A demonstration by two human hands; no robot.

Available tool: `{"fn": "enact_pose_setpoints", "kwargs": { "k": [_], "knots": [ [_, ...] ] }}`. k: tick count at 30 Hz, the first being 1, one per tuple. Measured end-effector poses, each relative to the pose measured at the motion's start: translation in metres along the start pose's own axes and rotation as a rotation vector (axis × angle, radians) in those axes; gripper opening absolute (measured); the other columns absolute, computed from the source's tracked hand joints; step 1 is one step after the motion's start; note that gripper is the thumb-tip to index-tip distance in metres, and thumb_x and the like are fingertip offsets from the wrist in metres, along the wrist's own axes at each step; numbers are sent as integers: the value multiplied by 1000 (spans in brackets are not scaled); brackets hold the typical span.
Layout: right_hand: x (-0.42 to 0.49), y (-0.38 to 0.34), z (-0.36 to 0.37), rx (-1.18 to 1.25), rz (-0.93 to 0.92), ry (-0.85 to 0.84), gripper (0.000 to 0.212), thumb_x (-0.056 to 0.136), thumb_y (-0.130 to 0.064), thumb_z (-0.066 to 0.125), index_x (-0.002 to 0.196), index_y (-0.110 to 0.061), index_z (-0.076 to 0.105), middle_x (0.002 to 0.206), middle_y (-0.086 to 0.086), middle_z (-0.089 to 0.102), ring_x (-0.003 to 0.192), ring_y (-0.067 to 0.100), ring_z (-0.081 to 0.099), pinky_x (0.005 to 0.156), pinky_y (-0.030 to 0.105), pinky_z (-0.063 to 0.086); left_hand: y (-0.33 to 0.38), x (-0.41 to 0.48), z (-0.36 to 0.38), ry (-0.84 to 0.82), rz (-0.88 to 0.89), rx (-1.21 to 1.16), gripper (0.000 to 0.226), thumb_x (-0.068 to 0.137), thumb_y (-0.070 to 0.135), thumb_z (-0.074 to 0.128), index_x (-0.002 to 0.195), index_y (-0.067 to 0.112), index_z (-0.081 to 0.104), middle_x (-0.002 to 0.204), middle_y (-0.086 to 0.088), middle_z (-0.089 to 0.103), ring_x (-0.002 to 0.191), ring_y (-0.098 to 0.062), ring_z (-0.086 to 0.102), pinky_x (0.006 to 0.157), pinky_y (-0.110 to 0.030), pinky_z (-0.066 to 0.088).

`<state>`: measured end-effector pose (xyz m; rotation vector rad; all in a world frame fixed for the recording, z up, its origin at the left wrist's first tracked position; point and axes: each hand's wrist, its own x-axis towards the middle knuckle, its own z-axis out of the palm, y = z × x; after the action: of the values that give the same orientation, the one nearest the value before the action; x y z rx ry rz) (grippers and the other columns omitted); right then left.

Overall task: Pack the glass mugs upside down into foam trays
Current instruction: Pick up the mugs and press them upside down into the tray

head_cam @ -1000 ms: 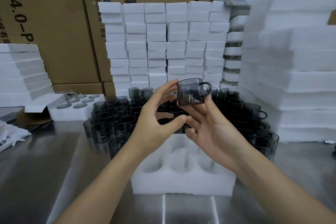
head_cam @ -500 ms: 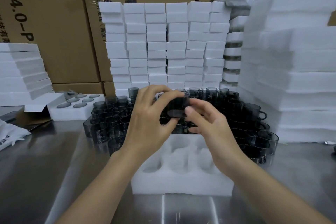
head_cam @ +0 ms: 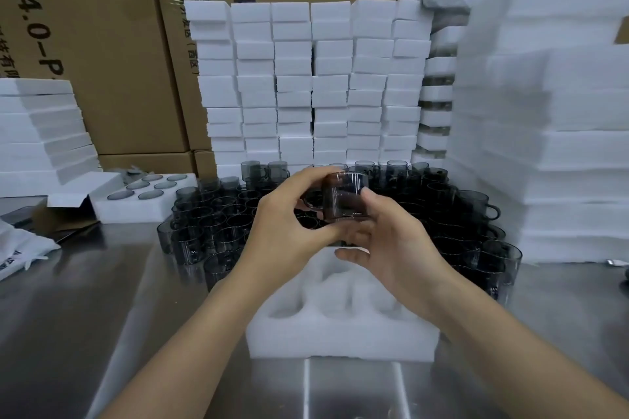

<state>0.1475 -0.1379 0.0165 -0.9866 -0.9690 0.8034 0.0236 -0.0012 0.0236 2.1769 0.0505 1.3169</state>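
- I see my left hand (head_cam: 289,218) and right hand (head_cam: 391,248) both curled round one dark mug (head_cam: 343,194), held between them
- The tray (head_cam: 340,340) lies just under my hands

left hand (head_cam: 284,218) and right hand (head_cam: 394,245) partly hide the mug (head_cam: 343,196) and the foam tray's (head_cam: 340,340) far pockets.

Single wide-angle head view, forward and down, close over table (head_cam: 85,333)

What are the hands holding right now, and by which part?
A dark glass mug, held between both hands: left hand grips its left side, right hand its right wall and lower edge. Handle contact unclear.
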Motion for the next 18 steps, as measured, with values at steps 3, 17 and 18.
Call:
{"fn": "enact_pose_setpoints", "kwargs": {
  "k": [3,17,18],
  "knots": [
    [2,-1,-4,-152,-92,46,46,95,-57,68,127,-24,74,116,-1,76,103,15,71,87,33,57,0,-2,3,-28,134,142,63,81,18,95,137,32,70,124,14,67,122,-18,65,99,-33,53],
    [3,-34,-59,-766,-3,119,32,88,-29,87,118,-32,76,108,-7,81,103,13,77,99,39,61,-24,-11,4,-452,-123,312,59,94,36,68,148,51,50,135,33,54,121,4,57,98,-32,50],
    [2,-34,-62,-786,24,89,32,88,-25,87,117,-33,77,109,-7,81,104,11,76,95,34,61,-25,-12,3,-488,-121,362,55,95,33,67,147,48,54,135,33,54,120,4,57,101,-34,51]
  ]
}}
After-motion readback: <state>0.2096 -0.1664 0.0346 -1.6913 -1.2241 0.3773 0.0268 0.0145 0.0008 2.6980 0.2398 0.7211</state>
